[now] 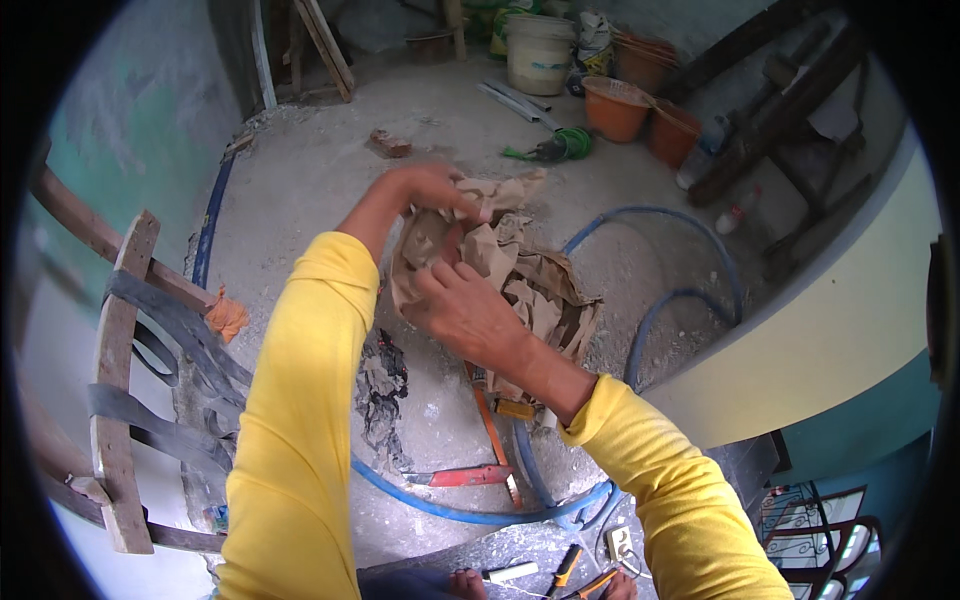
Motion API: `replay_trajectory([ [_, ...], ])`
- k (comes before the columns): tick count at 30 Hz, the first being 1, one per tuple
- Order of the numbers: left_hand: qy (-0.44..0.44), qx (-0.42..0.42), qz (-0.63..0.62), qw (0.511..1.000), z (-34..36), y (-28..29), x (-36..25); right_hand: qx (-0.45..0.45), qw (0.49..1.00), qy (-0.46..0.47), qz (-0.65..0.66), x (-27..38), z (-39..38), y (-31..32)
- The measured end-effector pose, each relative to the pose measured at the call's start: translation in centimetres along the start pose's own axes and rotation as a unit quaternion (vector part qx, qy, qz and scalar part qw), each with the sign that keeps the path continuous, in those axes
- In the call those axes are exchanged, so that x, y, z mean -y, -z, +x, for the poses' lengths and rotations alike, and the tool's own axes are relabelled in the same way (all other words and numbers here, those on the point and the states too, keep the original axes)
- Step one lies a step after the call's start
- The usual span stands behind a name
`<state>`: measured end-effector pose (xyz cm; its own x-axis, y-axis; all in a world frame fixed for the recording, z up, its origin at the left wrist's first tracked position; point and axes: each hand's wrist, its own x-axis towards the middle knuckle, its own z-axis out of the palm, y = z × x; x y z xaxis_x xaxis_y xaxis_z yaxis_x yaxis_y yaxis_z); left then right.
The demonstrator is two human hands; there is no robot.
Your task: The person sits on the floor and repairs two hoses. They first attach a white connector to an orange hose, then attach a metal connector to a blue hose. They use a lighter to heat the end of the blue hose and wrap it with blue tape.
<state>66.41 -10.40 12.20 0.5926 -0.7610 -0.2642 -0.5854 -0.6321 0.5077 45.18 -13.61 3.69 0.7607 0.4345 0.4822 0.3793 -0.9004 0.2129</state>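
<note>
Crumpled brown paper (490, 250) lies mid-view over dusty grey concrete floor (300, 180). I see the left hand (435, 190) pinching its far edge, the right hand (475, 318) clutching its near side. Rightward, a looped blue hose (650, 210) narrows the room before a curved cream wall (800, 350); orange plastic buckets (615, 112) stand beyond.

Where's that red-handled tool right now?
In the head view, the red-handled tool lies on the floor, low and slightly left of centre, just above the blue hose, between the yellow sleeves.
</note>
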Motion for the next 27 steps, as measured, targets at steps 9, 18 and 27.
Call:
replay_trajectory([
  [9,-0.185,-0.282,-0.225,0.914,0.2,-1.6,4.8,0.21,0.857,-0.265,0.39,-2.9,-2.2,8.2],
  [18,-0.277,-0.189,-0.306,0.891,-6.7,-2.0,-1.2,-0.082,0.988,-0.129,-0.001,-14.5,2.5,8.8],
  [27,-0.22,-0.507,-0.059,0.831,-6.1,-6.3,-4.0,-0.088,0.888,-0.425,0.153,-12.6,5.6,7.6],
])
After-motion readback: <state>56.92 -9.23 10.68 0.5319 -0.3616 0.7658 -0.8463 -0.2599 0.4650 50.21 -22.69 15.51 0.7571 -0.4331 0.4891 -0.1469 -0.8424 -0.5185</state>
